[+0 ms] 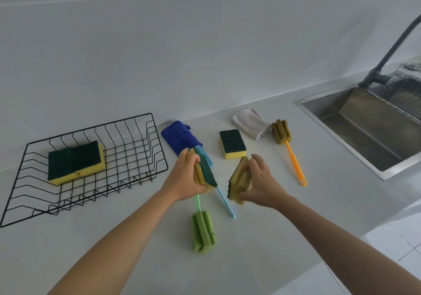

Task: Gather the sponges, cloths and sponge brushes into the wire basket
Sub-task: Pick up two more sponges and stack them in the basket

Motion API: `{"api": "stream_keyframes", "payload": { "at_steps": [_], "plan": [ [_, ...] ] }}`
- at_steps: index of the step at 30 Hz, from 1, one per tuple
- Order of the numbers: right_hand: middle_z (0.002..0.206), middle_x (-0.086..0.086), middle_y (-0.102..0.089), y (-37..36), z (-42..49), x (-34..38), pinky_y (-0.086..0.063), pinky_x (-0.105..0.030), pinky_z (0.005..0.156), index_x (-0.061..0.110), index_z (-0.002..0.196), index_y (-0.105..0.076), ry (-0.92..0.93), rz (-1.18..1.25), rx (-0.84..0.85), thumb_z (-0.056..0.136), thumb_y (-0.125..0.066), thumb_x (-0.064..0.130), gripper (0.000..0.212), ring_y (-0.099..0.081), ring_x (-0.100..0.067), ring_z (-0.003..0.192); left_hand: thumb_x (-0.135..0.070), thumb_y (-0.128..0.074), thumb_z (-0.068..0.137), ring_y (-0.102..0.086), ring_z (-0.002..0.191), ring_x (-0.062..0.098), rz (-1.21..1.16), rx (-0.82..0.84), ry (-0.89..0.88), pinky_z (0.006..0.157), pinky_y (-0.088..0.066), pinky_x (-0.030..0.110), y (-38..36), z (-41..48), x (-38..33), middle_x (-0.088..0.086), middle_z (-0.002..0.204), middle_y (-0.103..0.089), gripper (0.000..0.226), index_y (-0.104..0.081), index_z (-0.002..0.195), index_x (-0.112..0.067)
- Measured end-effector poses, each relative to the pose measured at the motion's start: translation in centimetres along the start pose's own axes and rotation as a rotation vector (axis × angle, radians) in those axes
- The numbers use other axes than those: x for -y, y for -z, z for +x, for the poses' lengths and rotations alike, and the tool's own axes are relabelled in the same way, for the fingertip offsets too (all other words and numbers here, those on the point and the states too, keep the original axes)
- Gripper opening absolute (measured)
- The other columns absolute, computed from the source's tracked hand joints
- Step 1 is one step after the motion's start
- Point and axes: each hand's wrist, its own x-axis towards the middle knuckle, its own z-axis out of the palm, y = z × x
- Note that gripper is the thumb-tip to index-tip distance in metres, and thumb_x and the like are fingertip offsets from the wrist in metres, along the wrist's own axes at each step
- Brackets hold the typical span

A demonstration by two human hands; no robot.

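On the grey countertop (250, 237), count five yellow-green scrub sponges: two side by side in the black wire basket (145, 121), one loose (232, 144), one clamped on edge in your left hand (185, 176), one pinched on edge in your right hand (262, 181). Two cloths: blue (180, 138), white (249, 122). Three sponge brushes: green (203, 234), blue-handled (224, 201), orange-handled (293, 160).

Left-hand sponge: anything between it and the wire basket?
Nothing visible. The left hand holds its sponge just right of the wire basket, with bare counter between. The basket is open-topped; two sponges sit in its left part, and the right part is free. The blue cloth lies behind the path, not across it.
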Motion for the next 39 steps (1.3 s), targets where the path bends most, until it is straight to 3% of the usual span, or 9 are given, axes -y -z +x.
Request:
{"api": "stream_keyframes", "payload": {
  "at_steps": [10, 13, 17, 22, 26, 30, 33, 36, 39],
  "plan": [
    [0.115, -0.001, -0.036, 0.3, 5.1, 7.0, -0.037, -0.002, 0.076, 0.015, 0.094, -0.036, 0.259, 0.415, -0.233, 0.056, -0.087, 0.025, 0.064, -0.038, -0.014, 0.104, -0.042, -0.085, 0.053, -0.042, 0.095, 0.015, -0.047, -0.361, 0.073, 0.078, -0.037, 0.028, 7.9, -2.9, 3.6, -0.009, 0.111, -0.041, 0.075, -0.042, 0.106, -0.013],
    [0.123, -0.003, -0.040, -0.3, 6.9, 9.8, -0.045, -0.019, 0.090, 0.015, 0.094, -0.039, 0.300, 0.644, -0.176, 0.057, -0.086, 0.013, 0.060, -0.047, -0.019, 0.111, -0.031, -0.084, 0.060, -0.043, 0.101, 0.013, -0.165, -0.391, 0.125, 0.082, -0.039, 0.024, 10.4, -4.1, 5.0, -0.010, 0.113, -0.040, 0.066, -0.037, 0.105, -0.022],
    [0.119, 0.022, -0.043, -0.9, 8.8, 14.2, -0.053, -0.018, 0.075, 0.023, 0.094, -0.041, 0.387, 0.878, -0.025, 0.058, -0.084, 0.009, 0.058, -0.056, -0.009, 0.106, -0.021, -0.083, 0.064, -0.044, 0.100, 0.010, -0.335, -0.428, 0.224, 0.078, -0.039, 0.019, 13.8, -5.4, 6.8, -0.012, 0.111, -0.040, 0.065, -0.032, 0.104, -0.028],
    [0.132, 0.024, -0.035, -1.9, 11.5, 19.1, -0.050, -0.019, 0.085, 0.019, 0.093, -0.041, 0.527, 0.903, 0.112, 0.056, -0.083, 0.013, 0.056, -0.052, -0.003, 0.114, -0.017, -0.082, 0.064, -0.050, 0.100, 0.001, -0.574, -0.427, 0.280, 0.073, -0.045, 0.013, 17.9, -6.8, 9.5, -0.029, 0.111, -0.038, 0.061, -0.037, 0.101, -0.036],
    [0.135, 0.023, -0.030, -3.5, 13.7, 22.5, -0.051, -0.020, 0.087, 0.019, 0.091, -0.040, 0.587, 0.898, 0.225, 0.062, -0.078, -0.007, 0.054, -0.051, -0.001, 0.115, -0.024, -0.066, 0.080, -0.055, 0.068, -0.005, -0.768, -0.547, 0.313, 0.053, -0.048, 0.019, 20.0, -6.9, 11.9, -0.016, 0.096, -0.054, 0.028, -0.047, 0.095, -0.038],
    [0.126, 0.023, -0.038, -5.2, 15.9, 24.9, -0.054, -0.019, 0.078, 0.022, 0.094, -0.041, 0.546, 0.962, 0.307, 0.065, -0.075, -0.008, 0.054, -0.055, -0.005, 0.112, -0.033, -0.064, 0.079, -0.062, 0.066, -0.001, -0.951, -0.685, 0.399, 0.059, -0.049, 0.019, 21.5, -6.4, 14.5, -0.003, 0.093, -0.059, 0.011, -0.055, 0.085, -0.029],
    [0.106, 0.028, -0.060, -6.2, 17.8, 26.2, -0.051, -0.014, 0.072, 0.019, 0.096, -0.042, 0.514, 0.977, 0.399, 0.074, -0.071, 0.005, 0.038, -0.063, 0.003, 0.097, -0.022, -0.064, 0.083, -0.062, 0.099, 0.020, -1.028, -0.715, 0.500, 0.084, -0.049, 0.041, 22.2, -5.9, 16.8, 0.005, 0.106, -0.062, 0.011, -0.054, 0.084, -0.026],
    [0.099, 0.015, -0.063, -7.2, 19.5, 27.6, -0.046, -0.020, 0.081, 0.023, 0.090, -0.049, 0.396, 0.992, 0.371, 0.089, -0.054, 0.027, 0.007, -0.060, -0.002, 0.089, -0.020, -0.063, 0.084, -0.054, 0.112, 0.029, -1.055, -0.738, 0.585, 0.099, -0.040, 0.052, 22.9, -5.4, 18.7, 0.006, 0.109, -0.061, 0.011, -0.052, 0.085, -0.024],
    [0.102, -0.001, -0.056, -8.6, 21.3, 28.9, -0.043, -0.028, 0.090, 0.019, 0.086, -0.054, 0.296, 0.971, 0.326, 0.090, -0.050, 0.034, 0.016, -0.054, -0.014, 0.095, -0.018, -0.061, 0.086, -0.058, 0.104, 0.027, -1.044, -0.734, 0.632, 0.097, -0.043, 0.052, 23.3, -4.9, 20.6, 0.007, 0.107, -0.061, 0.010, -0.052, 0.087, -0.021]
  ]
}}
